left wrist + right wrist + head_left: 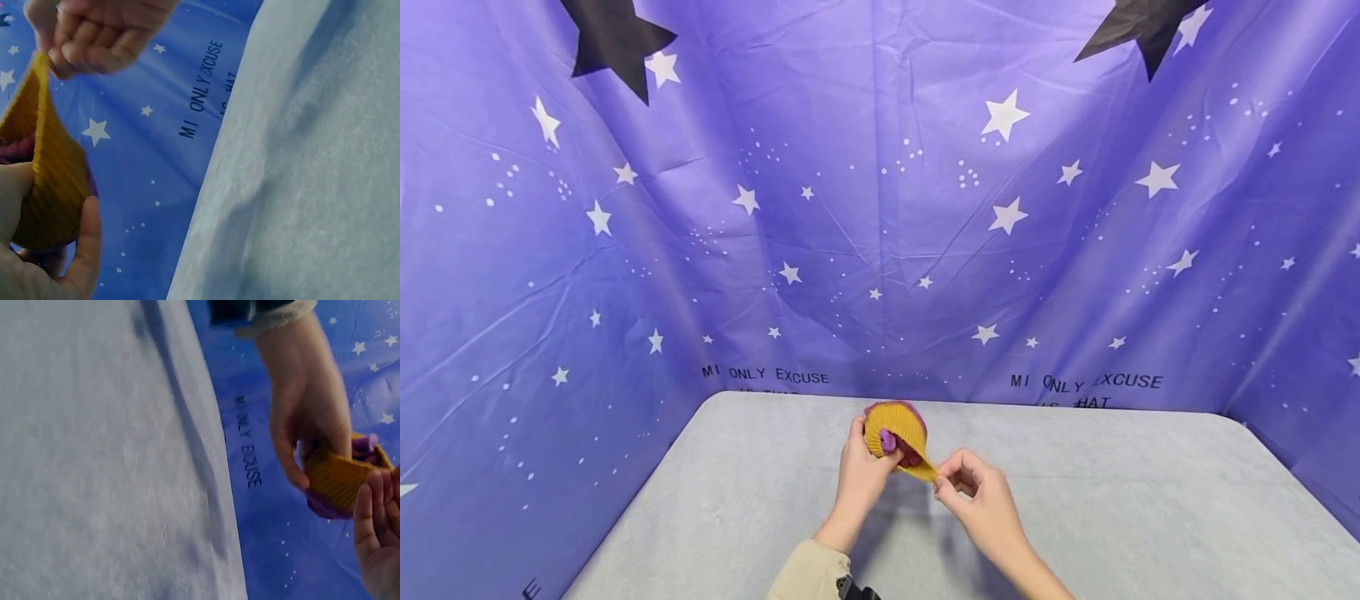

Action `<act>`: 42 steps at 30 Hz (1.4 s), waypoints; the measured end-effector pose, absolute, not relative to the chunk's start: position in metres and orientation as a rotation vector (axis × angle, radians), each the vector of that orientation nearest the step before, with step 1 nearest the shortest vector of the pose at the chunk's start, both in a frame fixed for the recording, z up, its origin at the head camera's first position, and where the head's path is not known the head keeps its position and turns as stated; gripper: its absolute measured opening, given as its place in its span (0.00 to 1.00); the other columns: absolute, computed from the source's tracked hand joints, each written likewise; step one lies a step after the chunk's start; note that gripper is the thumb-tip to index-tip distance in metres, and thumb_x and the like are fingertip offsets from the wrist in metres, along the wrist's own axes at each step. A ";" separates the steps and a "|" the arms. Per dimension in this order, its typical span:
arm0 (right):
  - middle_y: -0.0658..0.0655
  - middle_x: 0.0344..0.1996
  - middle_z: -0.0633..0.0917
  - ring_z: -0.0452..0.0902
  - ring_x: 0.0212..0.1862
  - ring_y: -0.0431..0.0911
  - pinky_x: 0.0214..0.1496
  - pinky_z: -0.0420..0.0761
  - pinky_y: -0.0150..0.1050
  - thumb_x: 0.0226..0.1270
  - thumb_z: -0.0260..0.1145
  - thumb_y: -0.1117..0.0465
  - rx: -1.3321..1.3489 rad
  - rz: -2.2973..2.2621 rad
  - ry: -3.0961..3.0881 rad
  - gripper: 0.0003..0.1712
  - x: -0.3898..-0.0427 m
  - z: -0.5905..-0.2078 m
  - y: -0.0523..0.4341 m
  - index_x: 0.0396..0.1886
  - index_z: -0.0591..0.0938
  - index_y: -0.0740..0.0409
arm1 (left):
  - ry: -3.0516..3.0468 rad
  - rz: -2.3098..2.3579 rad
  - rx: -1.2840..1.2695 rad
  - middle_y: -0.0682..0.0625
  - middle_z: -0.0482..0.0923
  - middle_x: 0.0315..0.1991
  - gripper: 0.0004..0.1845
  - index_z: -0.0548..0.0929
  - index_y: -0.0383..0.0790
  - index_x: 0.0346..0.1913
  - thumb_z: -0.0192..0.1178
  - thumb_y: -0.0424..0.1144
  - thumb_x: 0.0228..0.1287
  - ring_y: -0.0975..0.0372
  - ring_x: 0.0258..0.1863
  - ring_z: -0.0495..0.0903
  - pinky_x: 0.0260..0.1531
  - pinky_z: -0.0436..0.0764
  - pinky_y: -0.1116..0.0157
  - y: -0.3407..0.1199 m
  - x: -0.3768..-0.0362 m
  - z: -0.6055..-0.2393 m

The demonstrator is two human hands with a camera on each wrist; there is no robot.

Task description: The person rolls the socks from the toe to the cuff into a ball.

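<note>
A small bundle of ribbed knit fabric [901, 419], mustard yellow with purple on its outer side and purple cloth inside its opening, is held up above the table; its exact kind is unclear. My left hand [863, 471] grips it from the left, thumb inside the opening and fingers round the outside, as the left wrist view of the knit bundle [59, 187] shows. With thumb and fingertips, my right hand [987, 497] pinches the yellow rim and draws it out to a point. In the right wrist view the right hand [380, 534] partly covers the rim.
Below the hands is a pale grey table [760, 467] with rounded far corners. A purple-blue curtain [880, 208] with white stars, black stars and printed lettering hangs behind it and along both sides. A beige sleeve [808, 571] with a black strap covers the left forearm.
</note>
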State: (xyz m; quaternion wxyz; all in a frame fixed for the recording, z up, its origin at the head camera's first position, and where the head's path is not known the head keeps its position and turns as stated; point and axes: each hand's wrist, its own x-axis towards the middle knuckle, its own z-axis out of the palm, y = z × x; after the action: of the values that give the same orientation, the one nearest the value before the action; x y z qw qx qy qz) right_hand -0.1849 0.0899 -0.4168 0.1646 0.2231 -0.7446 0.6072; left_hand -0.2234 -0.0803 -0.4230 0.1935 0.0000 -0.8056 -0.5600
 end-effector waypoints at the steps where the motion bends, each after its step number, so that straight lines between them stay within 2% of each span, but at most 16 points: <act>1: 0.56 0.23 0.84 0.78 0.27 0.33 0.29 0.82 0.31 0.58 0.65 0.76 0.616 1.741 -2.122 0.08 -0.185 -0.416 0.089 0.28 0.79 0.61 | -2.269 -1.579 -0.018 0.39 0.82 0.44 0.30 0.73 0.33 0.54 0.72 0.32 0.44 0.53 0.44 0.79 0.46 0.78 0.56 -0.080 -0.224 -0.424; 5: 0.56 0.22 0.84 0.78 0.25 0.34 0.28 0.81 0.30 0.59 0.64 0.76 0.452 1.787 -2.151 0.07 -0.187 -0.415 0.086 0.28 0.79 0.61 | -2.299 -1.803 -0.138 0.39 0.79 0.53 0.35 0.69 0.33 0.62 0.70 0.34 0.48 0.52 0.54 0.77 0.57 0.75 0.53 -0.080 -0.217 -0.422; 9: 0.57 0.24 0.85 0.80 0.26 0.36 0.31 0.83 0.30 0.61 0.64 0.75 0.318 1.847 -2.163 0.05 -0.192 -0.414 0.088 0.30 0.80 0.64 | -2.247 -2.222 -0.275 0.37 0.72 0.64 0.40 0.61 0.34 0.71 0.67 0.36 0.56 0.52 0.64 0.73 0.66 0.72 0.54 -0.084 -0.211 -0.418; 12: 0.58 0.27 0.85 0.81 0.27 0.37 0.35 0.84 0.30 0.63 0.63 0.74 0.264 1.861 -2.180 0.02 -0.194 -0.413 0.092 0.33 0.80 0.66 | -2.167 -2.492 -0.372 0.34 0.65 0.69 0.42 0.55 0.34 0.75 0.63 0.35 0.61 0.56 0.63 0.74 0.64 0.77 0.59 -0.091 -0.209 -0.415; 15: 0.58 0.29 0.85 0.81 0.28 0.35 0.36 0.84 0.30 0.64 0.64 0.73 0.235 1.847 -2.187 0.01 -0.195 -0.412 0.094 0.35 0.80 0.67 | -2.134 -2.592 -0.406 0.31 0.63 0.70 0.41 0.54 0.34 0.75 0.62 0.34 0.63 0.57 0.61 0.76 0.60 0.80 0.61 -0.095 -0.208 -0.415; 21: 0.52 0.35 0.85 0.81 0.36 0.35 0.40 0.83 0.29 0.61 0.68 0.74 0.471 1.552 -2.050 0.10 -0.193 -0.411 0.091 0.40 0.82 0.59 | -2.262 -2.324 -0.297 0.37 0.72 0.65 0.39 0.65 0.35 0.70 0.71 0.38 0.58 0.52 0.64 0.73 0.56 0.82 0.62 -0.094 -0.208 -0.417; 26: 0.46 0.38 0.87 0.84 0.36 0.40 0.41 0.83 0.29 0.56 0.73 0.72 0.615 1.255 -1.977 0.16 -0.191 -0.410 0.085 0.43 0.85 0.54 | -2.344 -2.093 -0.219 0.43 0.79 0.54 0.35 0.71 0.38 0.64 0.74 0.44 0.55 0.58 0.53 0.76 0.46 0.81 0.64 -0.091 -0.208 -0.414; 29: 0.48 0.39 0.87 0.85 0.37 0.41 0.42 0.84 0.29 0.55 0.75 0.71 0.582 1.236 -2.020 0.15 -0.191 -0.411 0.083 0.42 0.84 0.55 | -2.404 -1.926 -0.211 0.44 0.81 0.49 0.33 0.74 0.38 0.59 0.75 0.47 0.53 0.60 0.47 0.76 0.43 0.79 0.64 -0.089 -0.207 -0.412; 32: 0.52 0.41 0.86 0.86 0.37 0.40 0.42 0.85 0.29 0.57 0.75 0.68 0.491 1.344 -2.099 0.12 -0.191 -0.410 0.082 0.39 0.84 0.56 | -2.449 -1.837 -0.253 0.44 0.81 0.47 0.30 0.75 0.37 0.55 0.75 0.47 0.53 0.62 0.45 0.76 0.43 0.77 0.65 -0.089 -0.206 -0.411; 37: 0.58 0.44 0.85 0.84 0.39 0.36 0.43 0.84 0.27 0.63 0.71 0.65 0.266 1.683 -2.168 0.06 -0.196 -0.405 0.089 0.38 0.83 0.62 | -2.312 -2.183 -0.379 0.40 0.79 0.51 0.23 0.73 0.27 0.57 0.64 0.39 0.66 0.62 0.49 0.79 0.51 0.85 0.58 -0.092 -0.207 -0.414; 40: 0.62 0.47 0.83 0.81 0.40 0.33 0.44 0.83 0.27 0.66 0.69 0.64 0.203 1.801 -2.189 0.08 -0.199 -0.404 0.095 0.36 0.82 0.66 | -2.208 -2.364 -0.369 0.44 0.79 0.48 0.20 0.72 0.22 0.56 0.59 0.35 0.70 0.64 0.47 0.80 0.52 0.85 0.56 -0.095 -0.208 -0.415; 42: 0.62 0.49 0.83 0.79 0.40 0.32 0.44 0.83 0.26 0.66 0.69 0.63 0.177 1.832 -2.200 0.08 -0.200 -0.404 0.097 0.35 0.82 0.66 | -2.191 -2.350 -0.323 0.49 0.79 0.43 0.18 0.74 0.21 0.52 0.59 0.34 0.69 0.67 0.43 0.79 0.51 0.85 0.60 -0.095 -0.209 -0.415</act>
State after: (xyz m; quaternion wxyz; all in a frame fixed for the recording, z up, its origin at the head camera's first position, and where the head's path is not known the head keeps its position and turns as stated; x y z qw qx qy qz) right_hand -0.1997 0.0973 -0.4038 0.1364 0.0611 -0.7598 0.6327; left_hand -0.2088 -0.0946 -0.4145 -0.0437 -0.0998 -0.6779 -0.7271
